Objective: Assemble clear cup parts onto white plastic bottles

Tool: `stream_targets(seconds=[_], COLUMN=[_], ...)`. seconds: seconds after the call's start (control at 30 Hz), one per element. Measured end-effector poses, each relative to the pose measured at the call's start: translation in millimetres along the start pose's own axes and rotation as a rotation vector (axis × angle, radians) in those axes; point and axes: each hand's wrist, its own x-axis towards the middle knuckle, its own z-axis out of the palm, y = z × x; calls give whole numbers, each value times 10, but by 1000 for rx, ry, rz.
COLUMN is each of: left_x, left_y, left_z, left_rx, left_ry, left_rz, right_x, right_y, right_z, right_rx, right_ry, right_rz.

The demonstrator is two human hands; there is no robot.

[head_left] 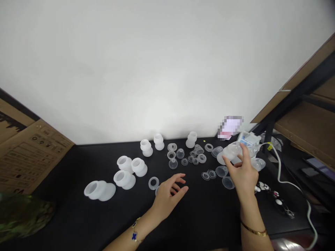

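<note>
Bright, soft light is spread over the scene, and the strongest glow is seen low on the white wall (167, 104). Faint shadows are cast on the black tabletop (199, 216); mild glare is seen on the frosted cups (124, 164). The corners are bowed by wide-angle distortion, 1 pixelated patch (231, 127) is obscured, and the mottled green object (23, 216) is blurred.

Plain white wall (157, 69) fills the back, brightest low down near the middle. Black tabletop (60, 181) meets it in a straight edge. Printed cardboard sheet (34, 157) stands at the left end of the table, camouflage-print fabric (23, 216) in the lower left corner. Upper right, a tan panel (300, 122) on a dark frame (295, 83), probably shelving, dim there.
</note>
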Motion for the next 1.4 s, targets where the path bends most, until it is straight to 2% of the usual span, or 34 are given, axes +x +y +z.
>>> stream_targets(seconds=[0.4, 0.57, 0.83, 1.2, 1.4], left_x=[2, 13, 22, 17, 19], left_y=[-8, -27, -68, -97, -85], left_z=[-3, -10, 8, 25, 23], left_rx=[20, 46, 107, 160, 178], left_ry=[-6, -9, -1, 12, 10], left_rz=[-10, -4, 27, 63, 79], right_x=[-27, -22, -21, -21, -9], right_y=[-15, -53, -66, -13, -35], right_z=[37, 8, -25, -14, -41], right_rx=[-197, -238, -168, 6, 60], right_ry=[-222, -302, -256, -97, -68], right_rz=[7, 59, 92, -20, -40])
